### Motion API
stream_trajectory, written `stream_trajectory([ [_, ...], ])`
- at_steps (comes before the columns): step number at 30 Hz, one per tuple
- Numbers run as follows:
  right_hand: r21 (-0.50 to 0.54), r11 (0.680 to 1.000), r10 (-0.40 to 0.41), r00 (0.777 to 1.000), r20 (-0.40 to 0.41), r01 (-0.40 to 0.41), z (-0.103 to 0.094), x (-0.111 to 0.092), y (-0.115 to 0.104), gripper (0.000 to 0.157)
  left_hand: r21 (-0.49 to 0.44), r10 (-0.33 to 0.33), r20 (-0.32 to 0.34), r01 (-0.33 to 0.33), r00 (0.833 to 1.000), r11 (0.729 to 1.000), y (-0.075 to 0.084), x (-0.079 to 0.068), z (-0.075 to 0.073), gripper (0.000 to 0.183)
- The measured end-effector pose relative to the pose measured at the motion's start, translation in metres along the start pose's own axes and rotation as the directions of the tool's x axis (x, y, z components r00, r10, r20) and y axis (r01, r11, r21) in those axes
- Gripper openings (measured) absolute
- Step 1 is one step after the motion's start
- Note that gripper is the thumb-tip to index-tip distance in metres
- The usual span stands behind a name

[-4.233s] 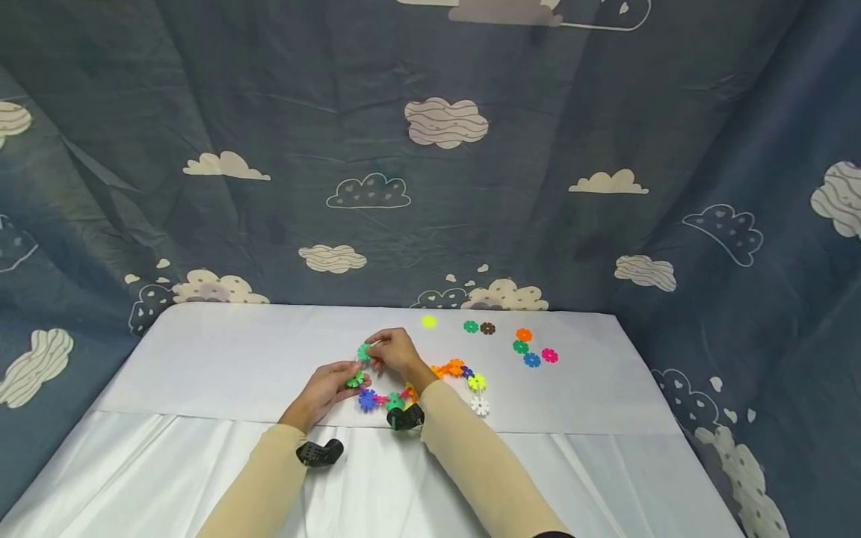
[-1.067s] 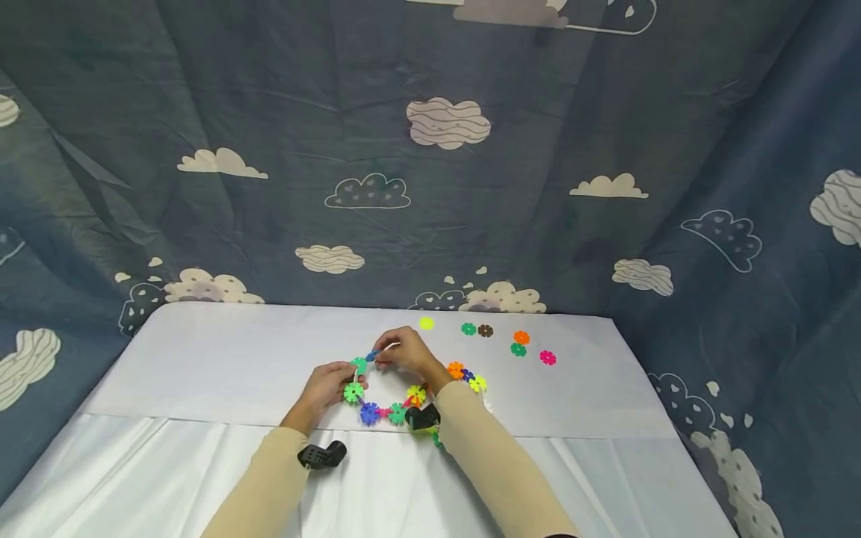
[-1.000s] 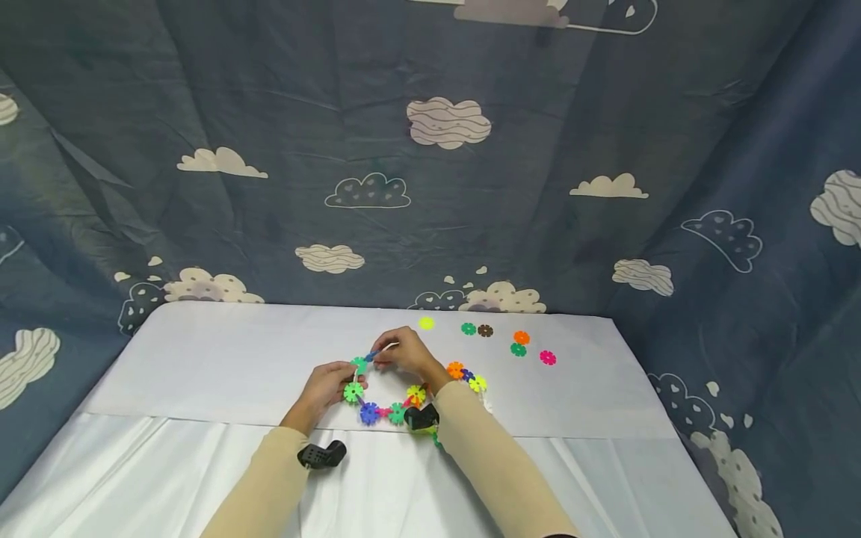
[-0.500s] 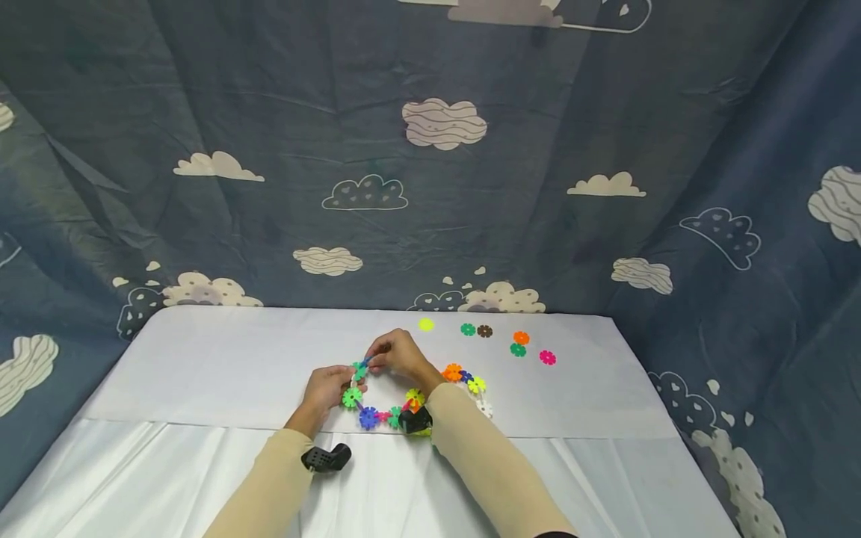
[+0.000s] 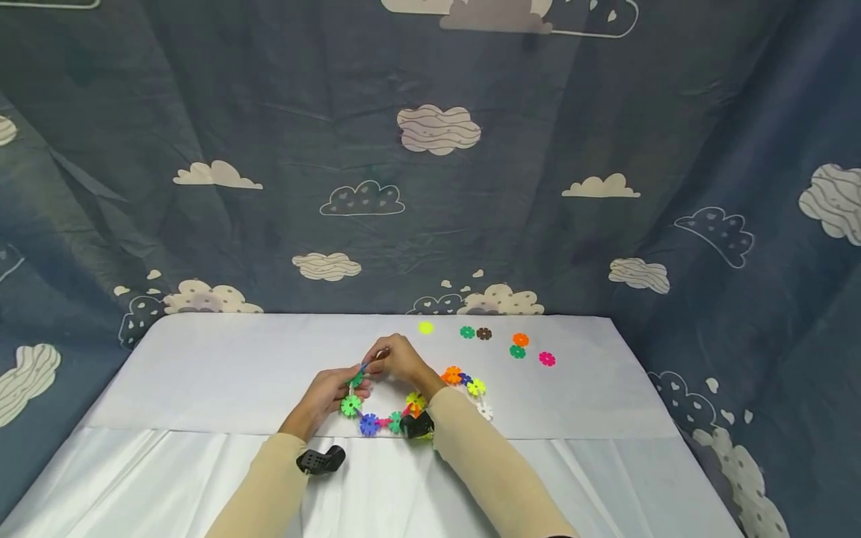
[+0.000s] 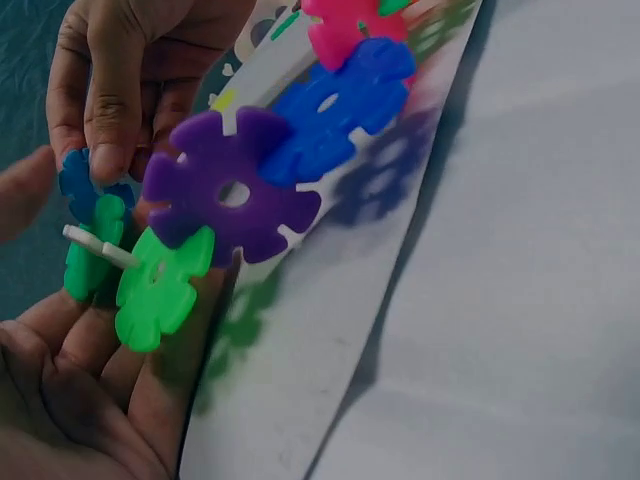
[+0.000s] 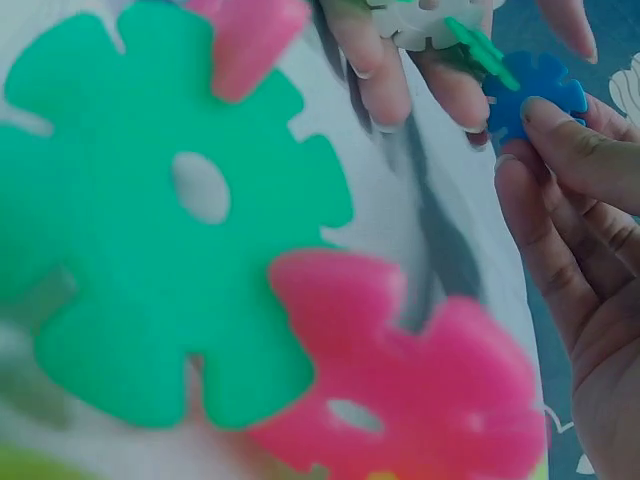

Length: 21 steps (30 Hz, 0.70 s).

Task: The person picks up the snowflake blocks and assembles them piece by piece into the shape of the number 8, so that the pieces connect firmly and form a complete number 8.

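A curved chain of coloured snowflake discs (image 5: 377, 422) lies on the white table (image 5: 202, 359). My left hand (image 5: 331, 390) holds its near end, fingers under the two green discs (image 6: 150, 285) and a white one (image 7: 430, 25). My right hand (image 5: 395, 359) pinches a blue disc (image 7: 535, 95) between thumb and fingertips, edge against the dark green end disc (image 6: 92, 255). Purple (image 6: 230, 190), blue (image 6: 335, 105) and pink discs follow along the chain. The far end of the chain, orange (image 5: 452, 373), yellow and white, lies right of my right forearm.
Loose discs lie at the back right: yellow (image 5: 425, 327), green (image 5: 467, 332), brown (image 5: 483, 333), orange (image 5: 521, 339), green (image 5: 516, 351) and pink (image 5: 547, 359). A cloud-print curtain (image 5: 430, 187) closes in the table behind and at both sides.
The blue disc that lay among the loose ones at the right is now in my right hand at the chain's end. In the last second both hands drew closer together.
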State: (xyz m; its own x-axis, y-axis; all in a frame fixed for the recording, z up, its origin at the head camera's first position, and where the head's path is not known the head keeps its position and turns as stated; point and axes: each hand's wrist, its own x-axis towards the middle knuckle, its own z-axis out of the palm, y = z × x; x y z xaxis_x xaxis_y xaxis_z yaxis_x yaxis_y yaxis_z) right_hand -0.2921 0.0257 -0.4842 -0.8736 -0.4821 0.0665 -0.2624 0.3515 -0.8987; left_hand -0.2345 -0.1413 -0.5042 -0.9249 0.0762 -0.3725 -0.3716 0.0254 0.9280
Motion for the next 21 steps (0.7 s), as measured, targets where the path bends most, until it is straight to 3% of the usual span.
stream_trajectory([
  [4, -0.021, 1.000, 0.012, 0.999, 0.035, -0.011, -0.009, -0.006, 0.002, 0.016, 0.013, -0.034, -0.020, 0.034, 0.999, 0.999, -0.004, 0.001, 0.003, 0.048],
  [7, -0.008, 0.999, 0.040, 0.999, 0.017, -0.040, -0.029, -0.015, 0.007, 0.025, 0.005, -0.038, -0.009, 0.038, 0.999, 0.999, -0.005, 0.001, 0.003, 0.049],
  [11, 0.004, 0.997, 0.078, 0.990, -0.118, -0.078, -0.070, -0.030, 0.025, 0.026, -0.025, -0.018, 0.011, 0.019, 1.000, 1.000, -0.003, -0.001, 0.001, 0.047],
  [13, -0.022, 0.990, 0.133, 0.962, -0.237, -0.142, -0.093, -0.040, 0.037, 0.024, -0.019, -0.005, 0.020, 0.006, 1.000, 1.000, -0.002, -0.001, -0.002, 0.046],
  [15, -0.038, 0.972, 0.201, 0.906, -0.373, -0.231, -0.115, -0.052, 0.049, 0.023, -0.029, -0.004, 0.022, 0.005, 1.000, 1.000, 0.000, -0.001, -0.003, 0.044],
  [18, -0.038, 0.918, 0.308, 0.769, -0.560, -0.396, -0.144, -0.072, 0.068, 0.022, -0.022, 0.007, 0.036, -0.007, 0.999, 1.000, 0.001, 0.000, -0.004, 0.044],
  [20, -0.025, 0.881, 0.353, 0.691, -0.630, -0.473, -0.158, -0.085, 0.079, 0.023, -0.020, 0.007, 0.035, -0.006, 0.999, 1.000, 0.001, 0.000, -0.003, 0.044],
  [21, -0.023, 0.861, 0.374, 0.664, -0.647, -0.508, -0.163, -0.091, 0.083, 0.025, -0.015, 0.005, 0.033, -0.004, 0.999, 1.000, 0.001, -0.001, -0.003, 0.043],
])
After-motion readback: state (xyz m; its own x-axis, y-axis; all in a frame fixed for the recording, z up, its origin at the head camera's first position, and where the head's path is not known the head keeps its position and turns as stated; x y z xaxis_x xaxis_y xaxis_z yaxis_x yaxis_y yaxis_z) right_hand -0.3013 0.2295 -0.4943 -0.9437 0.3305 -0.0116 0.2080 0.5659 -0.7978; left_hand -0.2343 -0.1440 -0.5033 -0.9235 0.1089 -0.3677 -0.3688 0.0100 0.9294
